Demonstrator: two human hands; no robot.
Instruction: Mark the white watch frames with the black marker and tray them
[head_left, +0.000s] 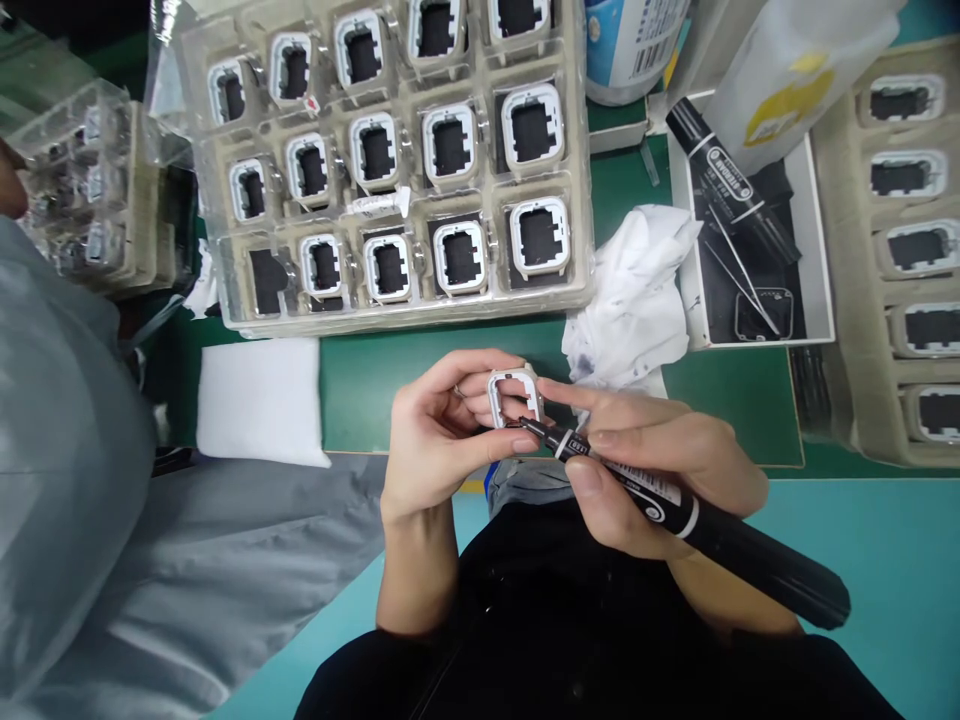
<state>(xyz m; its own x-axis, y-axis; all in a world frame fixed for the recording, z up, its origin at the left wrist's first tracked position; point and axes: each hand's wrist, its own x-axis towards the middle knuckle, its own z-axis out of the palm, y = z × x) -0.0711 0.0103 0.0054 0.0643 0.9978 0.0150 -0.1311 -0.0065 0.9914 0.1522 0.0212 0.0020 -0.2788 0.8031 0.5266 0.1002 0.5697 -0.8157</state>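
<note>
Fingers (484, 447) of left hand (431, 450) pinch a white square watch frame (514, 397) over the near edge of the green bench (375, 385). Right hand (667, 465) is clenched on a black marker (705, 525), tip touching the frame's lower edge. I'd say marking is mid-way on this piece. The tray (397, 322) behind is full but for one pocket (268, 282); can't tell which frames are marked.

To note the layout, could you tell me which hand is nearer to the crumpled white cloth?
Right. The right hand, gripping the black marker, sits just below the cloth; the left hand, holding the white frame, is farther down-left.
</note>
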